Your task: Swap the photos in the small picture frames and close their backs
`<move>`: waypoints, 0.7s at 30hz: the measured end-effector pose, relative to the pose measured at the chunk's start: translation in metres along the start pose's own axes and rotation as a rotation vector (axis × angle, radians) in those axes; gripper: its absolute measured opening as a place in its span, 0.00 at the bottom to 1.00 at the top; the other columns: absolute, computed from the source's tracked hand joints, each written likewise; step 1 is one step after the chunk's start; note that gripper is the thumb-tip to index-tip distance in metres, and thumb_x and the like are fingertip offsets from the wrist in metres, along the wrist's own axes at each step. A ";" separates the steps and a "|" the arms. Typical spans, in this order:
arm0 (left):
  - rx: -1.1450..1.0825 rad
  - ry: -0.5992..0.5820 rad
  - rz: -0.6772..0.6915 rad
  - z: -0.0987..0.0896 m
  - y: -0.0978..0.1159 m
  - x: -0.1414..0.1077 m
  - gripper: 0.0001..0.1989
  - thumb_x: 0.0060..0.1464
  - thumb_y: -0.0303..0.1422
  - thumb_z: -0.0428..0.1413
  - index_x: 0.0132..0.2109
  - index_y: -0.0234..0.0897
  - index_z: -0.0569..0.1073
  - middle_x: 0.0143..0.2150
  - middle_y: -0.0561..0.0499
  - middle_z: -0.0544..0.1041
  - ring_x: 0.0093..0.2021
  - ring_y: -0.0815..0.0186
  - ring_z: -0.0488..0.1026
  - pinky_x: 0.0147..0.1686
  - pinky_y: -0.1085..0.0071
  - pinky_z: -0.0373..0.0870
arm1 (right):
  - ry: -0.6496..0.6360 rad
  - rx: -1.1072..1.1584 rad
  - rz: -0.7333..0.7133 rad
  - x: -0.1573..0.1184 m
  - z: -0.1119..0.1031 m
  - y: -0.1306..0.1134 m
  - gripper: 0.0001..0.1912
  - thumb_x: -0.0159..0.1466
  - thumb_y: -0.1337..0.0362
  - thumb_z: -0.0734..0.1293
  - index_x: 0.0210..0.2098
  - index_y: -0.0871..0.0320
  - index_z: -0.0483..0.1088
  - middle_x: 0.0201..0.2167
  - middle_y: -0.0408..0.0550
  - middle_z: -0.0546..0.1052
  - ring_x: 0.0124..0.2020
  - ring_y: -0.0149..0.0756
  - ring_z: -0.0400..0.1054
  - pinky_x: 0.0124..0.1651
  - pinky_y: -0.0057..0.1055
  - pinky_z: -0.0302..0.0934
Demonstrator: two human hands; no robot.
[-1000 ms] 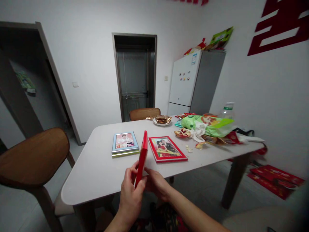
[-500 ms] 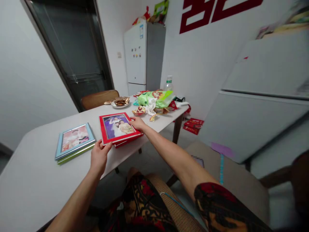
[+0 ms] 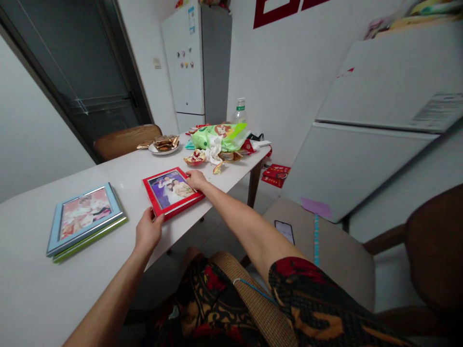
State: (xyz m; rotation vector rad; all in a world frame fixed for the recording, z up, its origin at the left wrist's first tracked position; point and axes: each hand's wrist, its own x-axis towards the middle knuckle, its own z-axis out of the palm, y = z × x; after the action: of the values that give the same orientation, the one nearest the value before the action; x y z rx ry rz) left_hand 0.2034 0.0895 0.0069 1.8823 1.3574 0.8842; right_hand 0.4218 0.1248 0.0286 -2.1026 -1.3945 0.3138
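A red picture frame [image 3: 173,191] with a wedding photo lies face up near the table's front edge, apparently stacked on a second red frame whose side shows below it. My left hand [image 3: 148,230] grips its near-left corner, thumb on top and fingers at the side. At the far-right side, my right hand [image 3: 197,180] holds the edge with bent fingers. To the left, a light blue picture frame [image 3: 87,217] rests on a green frame [image 3: 90,239], and neither hand touches them.
On the white table [image 3: 32,299] are a plate of wrapped snacks [image 3: 164,144], a pomegranate piece [image 3: 195,158], a green package [image 3: 219,137] and a plastic bottle [image 3: 240,113]. A phone [image 3: 284,232] and a blue tape [image 3: 316,241] lie on the chair seat [image 3: 343,260] at right.
The top red frame has come down and lines up with the red one beneath, which stuck out before. Both hands stay on it. My view has shifted right and down.
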 end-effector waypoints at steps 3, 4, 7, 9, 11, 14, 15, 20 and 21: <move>0.028 0.031 0.008 -0.008 -0.004 -0.004 0.22 0.43 0.33 0.54 0.48 0.34 0.63 0.48 0.43 0.70 0.47 0.59 0.67 0.44 0.66 0.62 | 0.039 -0.046 -0.050 -0.006 0.001 -0.013 0.19 0.56 0.66 0.59 0.47 0.62 0.65 0.44 0.53 0.71 0.46 0.40 0.63 0.47 0.30 0.54; 0.036 0.047 0.020 -0.014 -0.006 -0.006 0.24 0.44 0.33 0.54 0.50 0.33 0.62 0.50 0.41 0.68 0.48 0.58 0.66 0.45 0.65 0.62 | 0.064 -0.053 -0.082 -0.009 0.003 -0.022 0.21 0.57 0.67 0.58 0.49 0.64 0.62 0.46 0.56 0.69 0.47 0.41 0.61 0.48 0.32 0.52; 0.031 0.113 0.057 -0.041 -0.014 -0.011 0.26 0.43 0.31 0.54 0.51 0.34 0.61 0.53 0.42 0.65 0.52 0.57 0.62 0.49 0.62 0.58 | 0.089 -0.043 -0.259 -0.021 0.019 -0.059 0.21 0.58 0.67 0.55 0.50 0.66 0.60 0.49 0.57 0.65 0.51 0.39 0.56 0.52 0.34 0.48; -0.086 0.183 0.016 -0.063 -0.023 -0.013 0.24 0.41 0.28 0.56 0.48 0.36 0.64 0.53 0.44 0.65 0.53 0.57 0.60 0.52 0.61 0.54 | 0.044 -0.026 -0.416 -0.033 0.037 -0.089 0.19 0.58 0.66 0.56 0.48 0.64 0.62 0.48 0.54 0.67 0.51 0.36 0.57 0.53 0.31 0.47; -0.250 0.257 -0.064 -0.082 -0.036 -0.015 0.21 0.37 0.26 0.58 0.44 0.36 0.67 0.51 0.46 0.67 0.54 0.57 0.60 0.53 0.62 0.51 | -0.028 -0.013 -0.560 -0.048 0.060 -0.121 0.18 0.55 0.65 0.60 0.45 0.61 0.65 0.45 0.51 0.69 0.48 0.34 0.59 0.51 0.29 0.49; -0.408 0.336 -0.174 -0.101 -0.059 -0.019 0.17 0.36 0.25 0.59 0.39 0.35 0.69 0.44 0.45 0.71 0.50 0.58 0.63 0.52 0.63 0.53 | -0.121 -0.087 -0.761 -0.068 0.095 -0.161 0.18 0.53 0.62 0.63 0.44 0.57 0.66 0.41 0.49 0.71 0.44 0.35 0.62 0.46 0.31 0.54; -0.440 0.350 -0.199 -0.104 -0.065 -0.021 0.16 0.37 0.25 0.58 0.38 0.34 0.69 0.42 0.45 0.72 0.48 0.59 0.65 0.51 0.63 0.55 | -0.138 -0.144 -0.817 -0.073 0.104 -0.172 0.18 0.53 0.62 0.63 0.44 0.57 0.66 0.41 0.49 0.70 0.43 0.37 0.61 0.44 0.32 0.55; -0.728 0.371 -0.337 -0.118 -0.081 -0.034 0.08 0.43 0.23 0.54 0.35 0.34 0.68 0.34 0.49 0.73 0.37 0.68 0.72 0.41 0.71 0.65 | -0.164 -0.321 -0.917 -0.086 0.127 -0.202 0.15 0.52 0.65 0.62 0.40 0.59 0.67 0.40 0.54 0.69 0.43 0.42 0.60 0.40 0.36 0.56; -0.788 0.368 -0.365 -0.121 -0.081 -0.037 0.07 0.44 0.22 0.54 0.34 0.33 0.68 0.32 0.49 0.74 0.34 0.69 0.72 0.38 0.72 0.67 | -0.168 -0.326 -0.925 -0.089 0.126 -0.204 0.14 0.52 0.66 0.62 0.39 0.60 0.67 0.39 0.54 0.69 0.42 0.42 0.60 0.39 0.36 0.56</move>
State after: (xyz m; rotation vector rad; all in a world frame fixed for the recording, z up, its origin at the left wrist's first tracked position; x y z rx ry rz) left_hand 0.0534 0.0886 0.0037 0.8734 1.2336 1.3541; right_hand 0.1671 0.1447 0.0372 -1.4356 -2.4569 -0.1312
